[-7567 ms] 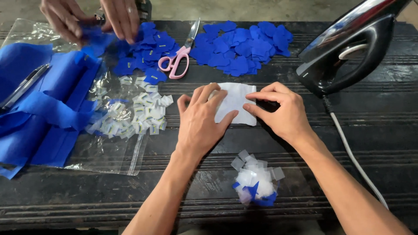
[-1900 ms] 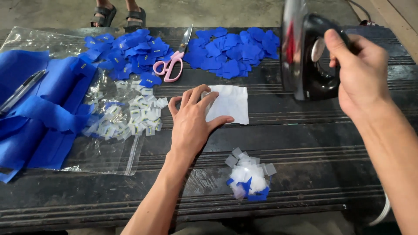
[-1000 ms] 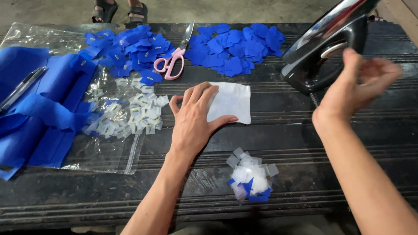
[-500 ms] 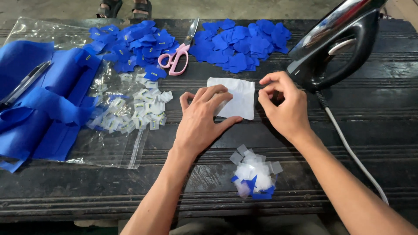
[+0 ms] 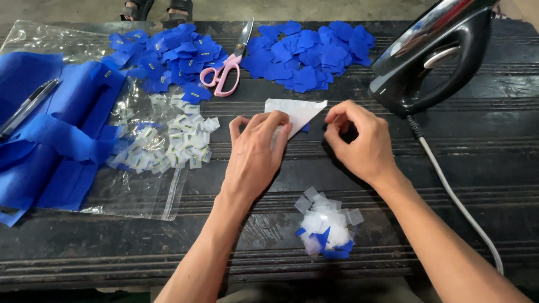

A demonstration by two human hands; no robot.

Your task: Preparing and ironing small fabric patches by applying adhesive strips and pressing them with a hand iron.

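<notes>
Far out to the left of both hands there's a heap of blue fabric (image 5: 45,134) with a pen (image 5: 25,106) lying on it, parked out of the working area. Between that and the left hand sits a clear plastic bag (image 5: 140,185) with small white labels (image 5: 168,143) spread on top, close enough to grab from.

The left hand (image 5: 255,157) lies flat, fingers pressing down the near-left part of the white paper sheet (image 5: 295,110), probably so it doesn't slide. That sheet lies on the dark table (image 5: 477,185) between the two hands, one corner folded up so a bit of blue shows underneath. Beyond the left hand are pink-handled scissors (image 5: 227,67), between two piles of blue cut pieces (image 5: 163,53), all laid out within reach.

The right hand (image 5: 362,143) is just right of the sheet with its fingertips pinched close together near the sheet's right corner; I can't tell if it's actually got hold of anything. Up and to the right of it, a black iron (image 5: 432,53) stands tipped back on its heel, hot face off the table. Near the wrists is a small mound of white and blue scraps (image 5: 325,227).
</notes>
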